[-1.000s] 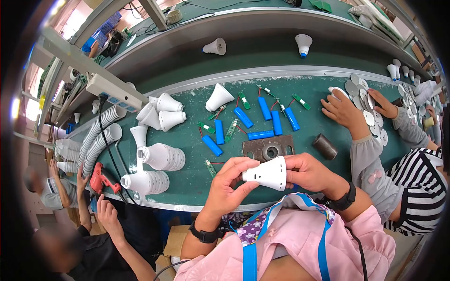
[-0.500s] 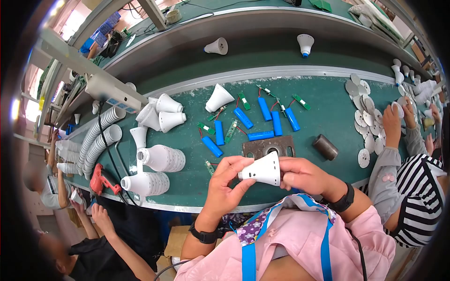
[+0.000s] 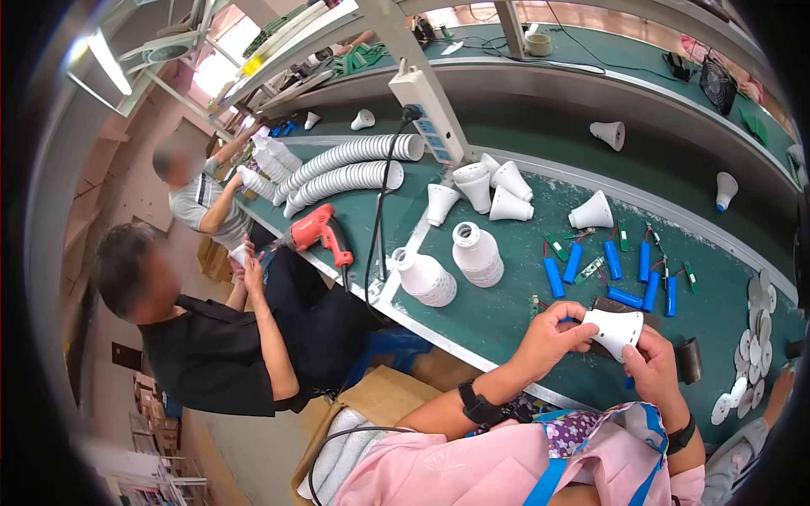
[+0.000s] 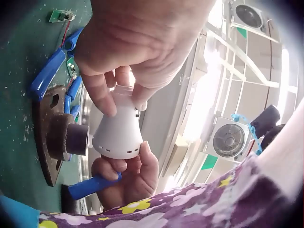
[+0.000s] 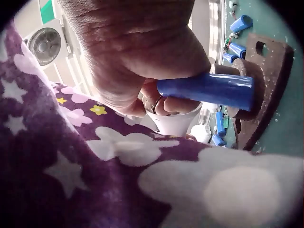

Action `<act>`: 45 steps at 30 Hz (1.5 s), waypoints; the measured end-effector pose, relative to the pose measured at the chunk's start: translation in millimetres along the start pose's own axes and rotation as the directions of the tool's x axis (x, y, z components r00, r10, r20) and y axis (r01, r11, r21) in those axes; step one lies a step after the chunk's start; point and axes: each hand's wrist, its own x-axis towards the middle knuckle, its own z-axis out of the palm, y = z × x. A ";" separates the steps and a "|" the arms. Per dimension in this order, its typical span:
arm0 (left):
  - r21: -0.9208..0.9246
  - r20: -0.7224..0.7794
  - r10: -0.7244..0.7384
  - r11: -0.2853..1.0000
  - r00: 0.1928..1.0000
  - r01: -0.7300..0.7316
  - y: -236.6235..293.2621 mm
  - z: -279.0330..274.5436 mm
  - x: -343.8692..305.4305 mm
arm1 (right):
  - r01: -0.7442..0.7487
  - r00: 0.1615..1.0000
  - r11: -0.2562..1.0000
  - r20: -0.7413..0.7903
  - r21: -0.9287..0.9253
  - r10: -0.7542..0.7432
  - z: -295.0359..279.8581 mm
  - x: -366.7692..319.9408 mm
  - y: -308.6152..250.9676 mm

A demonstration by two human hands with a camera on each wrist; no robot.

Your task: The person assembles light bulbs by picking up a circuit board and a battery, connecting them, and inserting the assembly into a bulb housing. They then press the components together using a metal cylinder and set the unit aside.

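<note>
In the head view, a white cone-shaped bulb housing (image 3: 618, 331) is held between both hands above the bench. My left hand (image 3: 544, 344) pinches its narrow neck, thumb on one side and fingers on the other, as the left wrist view shows. My right hand (image 3: 656, 371) grips the wide rim, with fingertips inside the opening. A blue cylindrical battery (image 5: 209, 91) is also tucked in the right hand's fingers and sticks out to one side. Close by on the bench lies a brown metal block (image 4: 47, 135) with a round boss. The inside of the housing is mostly hidden.
Blue batteries wired to green boards (image 3: 613, 260) lie beyond the hands. Stacked housings (image 3: 424, 278) and loose ones (image 3: 510, 204) stand to the left, near a red drill (image 3: 323, 236). Grey discs (image 3: 757, 329) and a dark metal cylinder (image 3: 689, 361) are at right. Another person (image 3: 211, 354) sits at left.
The head view has swung left, bringing the seated neighbour and drill further into sight. Both hands keep hold of the housing, which is turned somewhat. The right-hand neighbour's hands have withdrawn from the discs.
</note>
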 end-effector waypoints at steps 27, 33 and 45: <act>-0.350 0.080 -0.017 0.936 0.997 0.044 5.0 12.1 4.7 | 0.367 0.751 0.324 0.072 -0.872 -0.656 -18.7 3.4 -25.8; -0.400 0.146 -0.055 0.910 0.988 0.109 -3.1 20.1 14.1 | 0.403 0.850 0.736 -0.076 -0.543 -0.522 -25.6 8.8 -17.8; 0.142 0.164 -0.080 0.988 0.983 0.057 -5.6 48.4 22.7 | 0.290 0.934 0.588 0.089 -0.755 -0.346 -61.4 2.0 -29.9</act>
